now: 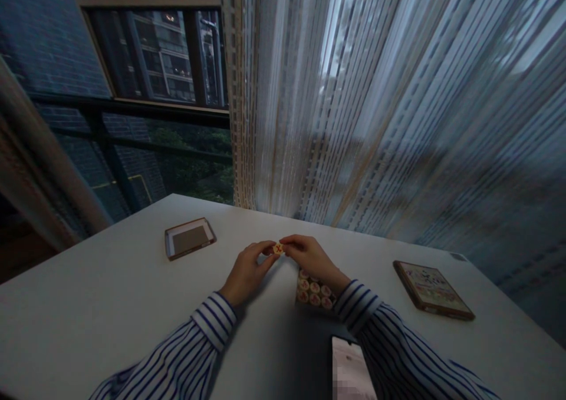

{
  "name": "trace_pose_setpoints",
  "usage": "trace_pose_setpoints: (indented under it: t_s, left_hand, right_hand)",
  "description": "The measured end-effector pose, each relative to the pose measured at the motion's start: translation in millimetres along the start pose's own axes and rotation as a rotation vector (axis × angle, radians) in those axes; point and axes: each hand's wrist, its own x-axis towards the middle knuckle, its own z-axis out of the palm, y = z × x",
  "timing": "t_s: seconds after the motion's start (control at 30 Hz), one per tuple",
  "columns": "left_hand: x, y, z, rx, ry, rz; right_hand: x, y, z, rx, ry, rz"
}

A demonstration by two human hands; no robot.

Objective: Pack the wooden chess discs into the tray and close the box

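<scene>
A small round Chinese chess piece [278,248], pale with a red character on its face, is held up over the white table [145,306]. My left hand [250,269] pinches its left side between thumb and fingers. From the other side, the fingertips of my right hand [312,260] close on its right edge. Below my right wrist lies a block of several similar round chess pieces [314,299] with red marks, set in rows. My right hand and forearm cover part of this block, so whether a box surrounds it I cannot tell.
An open shallow box [189,250] rests at the table's back left. At the right lies a flat box with a picture on it [433,288]. A phone [351,364] is near the front edge, beside my right sleeve. Striped curtains [354,105] hang behind the table.
</scene>
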Motion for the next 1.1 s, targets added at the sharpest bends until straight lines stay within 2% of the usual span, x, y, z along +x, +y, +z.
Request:
trace_pose_setpoints:
  t_s: [0.2, 0.4, 0.57, 0.9, 1.1]
  left_hand:
    - [-2.3, 16.1, 6.6, -0.181, -0.040, -0.099]
    - [-6.4, 30.7, 14.4, -0.285, -0.103, -0.119]
    - [-5.6, 42.4, 17.8, -0.360, -0.114, -0.177]
    - [-3.3, 43.3, 33.7, -0.694, -0.158, -0.365]
    - [0.4, 45.8, 41.4, -0.749, -0.177, -0.399]
  right_hand:
    - [-20.1, -5.0, -9.8, 0.026, 0.035, -0.023]
    - [-44.2, -7.3, -18.7, -0.032, 0.109, 0.003]
    - [-55.4, -5.5, -23.6, 0.021, 0.130, 0.029]
    - [-63.6, 1.3, -33.5, -0.003, 0.147, 0.002]
    - [-65.8, -6.9, -46.3, -0.163, 0.101, -0.062]
